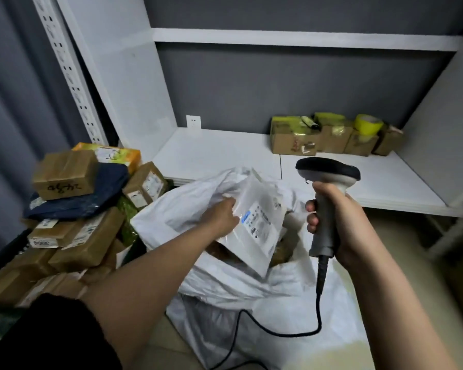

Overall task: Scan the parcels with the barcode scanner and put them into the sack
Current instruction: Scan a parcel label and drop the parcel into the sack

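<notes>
White woven sack (219,287) stands open on the floor nearest, above whose mouth the left hand (221,214) pinches a flat white parcel (254,225), the right hand (332,212) beside it with fingers wrapped round the grey barcode scanner (326,188), stacked cardboard parcels (72,236) left, small boxes (332,137) on the far shelf (219,153).
</notes>
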The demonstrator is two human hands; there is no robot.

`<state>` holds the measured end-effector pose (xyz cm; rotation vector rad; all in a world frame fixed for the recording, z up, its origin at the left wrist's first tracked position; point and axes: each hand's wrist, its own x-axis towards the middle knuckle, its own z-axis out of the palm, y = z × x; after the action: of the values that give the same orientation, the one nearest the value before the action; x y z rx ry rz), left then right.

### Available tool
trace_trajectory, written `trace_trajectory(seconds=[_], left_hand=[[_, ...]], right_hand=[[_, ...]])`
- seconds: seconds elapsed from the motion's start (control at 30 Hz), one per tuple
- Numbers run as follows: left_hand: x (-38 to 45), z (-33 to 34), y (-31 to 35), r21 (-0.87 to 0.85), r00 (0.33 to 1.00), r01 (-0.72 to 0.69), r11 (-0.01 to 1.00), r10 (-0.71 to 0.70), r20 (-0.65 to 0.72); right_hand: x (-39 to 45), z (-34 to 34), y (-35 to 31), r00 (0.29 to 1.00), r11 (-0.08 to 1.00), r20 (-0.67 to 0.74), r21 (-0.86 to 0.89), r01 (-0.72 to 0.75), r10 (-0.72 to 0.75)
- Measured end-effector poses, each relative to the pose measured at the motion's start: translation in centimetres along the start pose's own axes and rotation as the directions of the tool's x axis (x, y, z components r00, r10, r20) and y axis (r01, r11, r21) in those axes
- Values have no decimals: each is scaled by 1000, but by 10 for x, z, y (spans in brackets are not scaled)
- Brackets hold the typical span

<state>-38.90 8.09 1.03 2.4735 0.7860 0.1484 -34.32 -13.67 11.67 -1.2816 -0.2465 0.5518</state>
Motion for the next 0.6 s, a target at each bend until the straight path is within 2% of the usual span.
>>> trace_trajectory(seconds=[0.1,0.27,0.33,0.43,0.6], left_hand=[[17,30,11,106,991,-51,993,37,131],[26,60,10,52,981,-37,998,26,192],[26,64,11,100,991,-23,995,9,133],[25,50,2,78,998,-31,996,35,-44],[2,-16,-53,-37,979,11,999,-18,-205]], right_hand=[[4,-10,0,1000,1000,-17,-5,-3,3],[10,-3,5,1000,1000,-3,-18,-22,22],[9,8,8,999,999,29,-31,-34,35],[8,27,15,995,997,87,-71,-44,50],[3,71,30,980,994,174,-45,-95,101]])
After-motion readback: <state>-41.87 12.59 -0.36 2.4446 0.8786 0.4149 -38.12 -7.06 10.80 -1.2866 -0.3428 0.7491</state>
